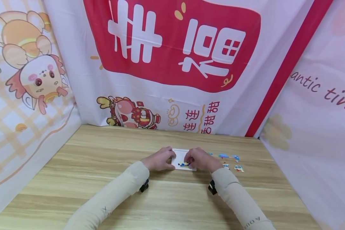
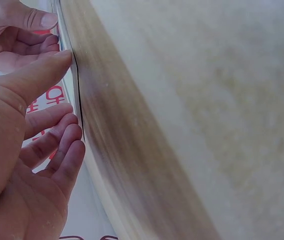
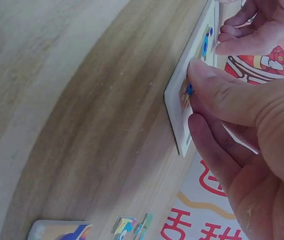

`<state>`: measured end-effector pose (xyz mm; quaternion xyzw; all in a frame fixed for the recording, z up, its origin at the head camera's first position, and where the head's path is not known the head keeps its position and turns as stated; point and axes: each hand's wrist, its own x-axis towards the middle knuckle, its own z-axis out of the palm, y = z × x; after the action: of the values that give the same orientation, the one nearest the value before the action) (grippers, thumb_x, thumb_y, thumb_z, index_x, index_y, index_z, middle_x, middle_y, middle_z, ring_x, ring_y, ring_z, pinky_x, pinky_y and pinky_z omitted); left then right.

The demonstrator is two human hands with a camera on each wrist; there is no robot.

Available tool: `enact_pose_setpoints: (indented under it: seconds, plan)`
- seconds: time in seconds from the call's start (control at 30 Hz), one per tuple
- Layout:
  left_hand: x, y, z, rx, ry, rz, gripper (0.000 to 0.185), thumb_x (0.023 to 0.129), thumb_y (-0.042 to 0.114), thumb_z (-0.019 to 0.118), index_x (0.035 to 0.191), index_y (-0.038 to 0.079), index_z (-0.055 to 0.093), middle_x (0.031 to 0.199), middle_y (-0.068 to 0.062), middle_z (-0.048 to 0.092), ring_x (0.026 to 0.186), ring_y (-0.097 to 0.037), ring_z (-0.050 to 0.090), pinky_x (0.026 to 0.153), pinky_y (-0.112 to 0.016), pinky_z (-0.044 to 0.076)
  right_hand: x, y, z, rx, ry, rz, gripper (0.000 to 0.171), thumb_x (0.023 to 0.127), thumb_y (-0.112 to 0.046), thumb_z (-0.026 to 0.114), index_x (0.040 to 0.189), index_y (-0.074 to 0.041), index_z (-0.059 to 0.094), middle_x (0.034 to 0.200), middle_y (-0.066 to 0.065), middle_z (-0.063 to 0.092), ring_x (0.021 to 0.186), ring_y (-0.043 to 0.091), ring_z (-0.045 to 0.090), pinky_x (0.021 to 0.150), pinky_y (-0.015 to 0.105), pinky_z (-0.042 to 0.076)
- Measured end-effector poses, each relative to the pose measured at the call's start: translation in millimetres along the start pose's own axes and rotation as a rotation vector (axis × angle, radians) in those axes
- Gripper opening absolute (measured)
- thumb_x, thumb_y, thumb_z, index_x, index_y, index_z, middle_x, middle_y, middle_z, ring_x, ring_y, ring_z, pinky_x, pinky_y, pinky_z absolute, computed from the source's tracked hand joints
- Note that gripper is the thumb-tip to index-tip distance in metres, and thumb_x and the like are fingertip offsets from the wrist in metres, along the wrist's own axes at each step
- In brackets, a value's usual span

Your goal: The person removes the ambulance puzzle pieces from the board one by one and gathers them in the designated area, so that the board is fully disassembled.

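Puzzle board, a small white rectangular card tray (image 1: 180,158), lies flat on the pale wood-grain table (image 1: 172,198), mid-table, with both hands on it. The left hand (image 1: 159,159) steadies the left edge, thumb straight against the rim and fingers loosely extended, gripping nothing. The right hand (image 1: 200,159) is working on the board's near edge, thumb (image 3: 222,85) pressing down on a small blue-and-yellow puzzle piece (image 3: 187,92) already on the board; whether the fingers pinch it I cannot tell. Loose colourful puzzle pieces (image 1: 231,162) wait just to the right on the table. The danger, as I judge it: pressing a piece that is not lined up could bend its tab, and the light board could skid if the left hand eases off.
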<state>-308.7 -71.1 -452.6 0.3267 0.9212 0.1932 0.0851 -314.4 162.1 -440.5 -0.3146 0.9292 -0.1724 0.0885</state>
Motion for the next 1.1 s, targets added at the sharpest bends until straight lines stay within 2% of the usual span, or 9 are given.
enact_pose_setpoints:
  seconds: [0.33, 0.6, 0.7, 0.9, 1.1]
  plan:
    - [0.7, -0.4, 0.5, 0.002, -0.004, -0.016, 0.051, 0.086, 0.037, 0.072, 0.128, 0.011, 0.06, 0.119, -0.003, 0.053, 0.106, -0.014, 0.048, 0.1, -0.034, 0.045, -1.7, -0.3, 0.1, 0.018, 0.002, 0.047, 0.021, 0.08, -0.007, 0.077, 0.097, -0.017, 0.071, 0.09, -0.004, 0.069, 0.081, 0.008, 0.06, 0.077, 0.024, 0.052]
    - [0.5, 0.7, 1.0, -0.006, -0.015, -0.029, 0.051, 0.086, 0.039, 0.071, 0.128, 0.012, 0.06, 0.118, -0.002, 0.053, 0.103, -0.013, 0.048, 0.098, -0.033, 0.045, -6.0, -0.4, 2.8, 0.122, 0.058, 0.113, 0.005, 0.087, -0.017, 0.072, 0.091, -0.018, 0.07, 0.087, -0.008, 0.068, 0.08, 0.006, 0.061, 0.075, 0.025, 0.052]
    - [1.1, 0.2, 1.0, -0.003, -0.015, -0.024, 0.051, 0.086, 0.038, 0.071, 0.128, 0.012, 0.06, 0.117, -0.002, 0.053, 0.103, -0.013, 0.048, 0.097, -0.032, 0.045, -6.4, -0.5, 4.1, 0.147, 0.077, 0.124, 0.005, 0.089, -0.019, 0.07, 0.091, -0.015, 0.069, 0.086, -0.008, 0.068, 0.079, 0.006, 0.06, 0.074, 0.024, 0.052]
    - [1.7, -0.6, 0.8, 0.001, -0.016, -0.022, 0.051, 0.086, 0.039, 0.071, 0.128, 0.012, 0.06, 0.116, -0.001, 0.053, 0.102, -0.013, 0.047, 0.096, -0.032, 0.045, -9.8, 2.7, 2.8, 0.199, 0.107, 0.092, 0.003, 0.09, -0.014, 0.068, 0.092, -0.016, 0.069, 0.086, -0.008, 0.067, 0.079, 0.006, 0.061, 0.072, 0.022, 0.052]
    - [2.3, -1.2, 1.6, 0.023, -0.013, -0.009, 0.051, 0.087, 0.039, 0.071, 0.128, 0.012, 0.06, 0.116, -0.001, 0.053, 0.101, -0.013, 0.047, 0.094, -0.031, 0.045, -22.8, 4.6, -6.5, 0.247, 0.126, 0.081, 0.005, 0.09, -0.016, 0.068, 0.092, -0.012, 0.069, 0.088, -0.006, 0.068, 0.083, 0.008, 0.062, 0.079, 0.025, 0.053]
